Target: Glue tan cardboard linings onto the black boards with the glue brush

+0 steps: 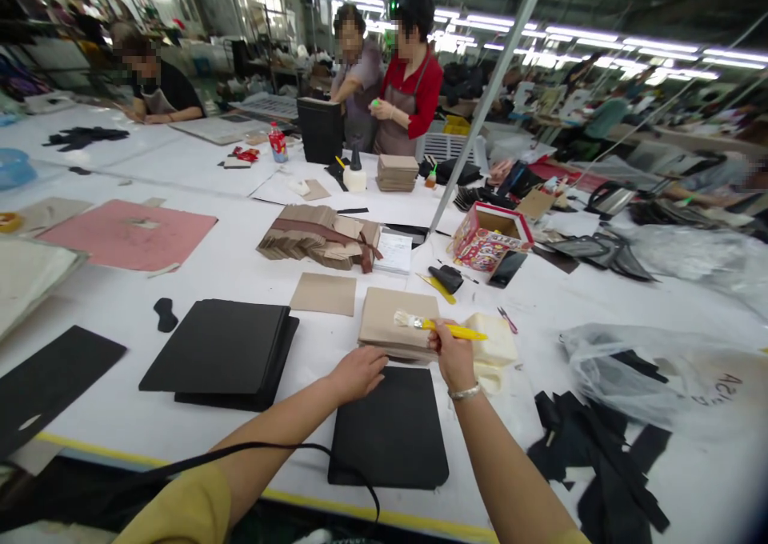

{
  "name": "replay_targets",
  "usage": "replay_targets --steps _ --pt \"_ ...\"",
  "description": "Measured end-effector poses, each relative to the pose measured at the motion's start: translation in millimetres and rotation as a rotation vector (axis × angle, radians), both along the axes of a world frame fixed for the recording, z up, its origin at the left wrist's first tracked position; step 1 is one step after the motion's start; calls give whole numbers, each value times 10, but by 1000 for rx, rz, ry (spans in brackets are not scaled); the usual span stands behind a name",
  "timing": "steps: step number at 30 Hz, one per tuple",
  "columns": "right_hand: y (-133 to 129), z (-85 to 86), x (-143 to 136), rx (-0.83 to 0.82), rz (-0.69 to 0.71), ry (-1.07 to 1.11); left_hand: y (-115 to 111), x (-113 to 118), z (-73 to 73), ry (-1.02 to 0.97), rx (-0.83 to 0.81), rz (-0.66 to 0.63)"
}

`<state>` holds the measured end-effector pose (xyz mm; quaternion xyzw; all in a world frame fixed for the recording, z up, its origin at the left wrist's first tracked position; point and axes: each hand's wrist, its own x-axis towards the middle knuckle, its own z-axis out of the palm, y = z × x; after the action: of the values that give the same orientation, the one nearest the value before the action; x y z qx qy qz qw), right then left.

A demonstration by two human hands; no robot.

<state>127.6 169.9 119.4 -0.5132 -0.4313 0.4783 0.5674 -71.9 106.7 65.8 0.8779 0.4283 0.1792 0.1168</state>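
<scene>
My right hand point(451, 355) is closed round the yellow handle of a brush point(459, 332), whose pale bristles lie over a stack of tan boards point(399, 314). Fingers together, my left hand point(358, 374) rests at the top edge of a black panel point(390, 432), close to the front of the tan stack; whether it grips anything is unclear. A cream plastic container point(492, 340) stands just right of the brush. To the left lies a pile of black panels point(216, 348), and a single tan board point(324, 294) is behind it.
Bundled tan pieces point(318, 236), a red patterned box point(489, 240) and a yellow cutter point(441, 288) lie farther back. Black scraps point(600, 456) and a clear plastic bag point(666, 376) are at right, a pink sheet point(132, 234) at left. Several people work beyond the table.
</scene>
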Motion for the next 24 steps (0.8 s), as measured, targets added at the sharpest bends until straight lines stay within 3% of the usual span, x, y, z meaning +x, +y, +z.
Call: replay_targets --steps 3,6,9,11,13,15,18,20,22,24 --pt "-36 82 -34 -13 -10 133 -87 -58 94 -130 -167 39" --pt "-226 126 52 3 -4 204 -442 -292 36 -281 -304 245" --pt "-483 167 217 3 -41 208 -1030 -694 -102 -286 -403 572" --pt "-658 199 332 20 -70 174 -1506 -983 -160 -144 -490 713" --pt "-822 237 426 54 -94 115 -1989 -1207 -125 80 -669 702" --pt "-973 281 485 81 -98 35 -2408 -1303 29 205 -829 635" --pt "-1183 358 507 106 -58 -98 -2774 -1159 400 96 -993 514" --pt "-1313 406 493 140 -15 -171 -2807 -912 608 -124 -1051 488" --pt "-1430 445 466 193 50 -223 -2703 -621 684 -366 -1031 534" --pt "-1529 472 435 242 129 -254 -2529 -371 617 -523 -916 582"
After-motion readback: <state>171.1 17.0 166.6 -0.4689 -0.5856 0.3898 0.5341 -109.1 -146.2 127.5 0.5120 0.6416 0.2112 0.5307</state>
